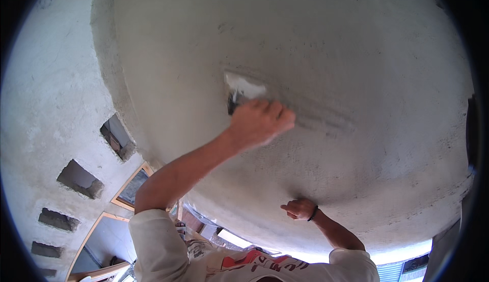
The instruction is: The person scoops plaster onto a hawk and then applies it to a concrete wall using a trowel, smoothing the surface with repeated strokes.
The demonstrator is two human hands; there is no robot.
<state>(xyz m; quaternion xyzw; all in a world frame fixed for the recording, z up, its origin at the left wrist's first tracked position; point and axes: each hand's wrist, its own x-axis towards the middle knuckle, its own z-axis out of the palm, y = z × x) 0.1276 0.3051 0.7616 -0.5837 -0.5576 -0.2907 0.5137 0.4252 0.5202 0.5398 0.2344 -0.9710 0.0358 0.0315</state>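
My left hand [262, 119] is closed around the dark handle of a metal trowel [243, 86], whose blade lies against the grey plastered curved surface [356, 52] overhead. Faint streaks run to the right of the blade. My right hand [300, 208], with a dark band on the wrist, is lower right near the same surface, fingers loosely bent with the index partly stretched out and nothing visible in them.
A white plastered wall [46, 88] on the left has several square holes [76, 177] and wooden-framed openings [117, 195]. A dark edge [469, 134] runs along the far right. A blue corrugated panel [389, 272] shows at the bottom right.
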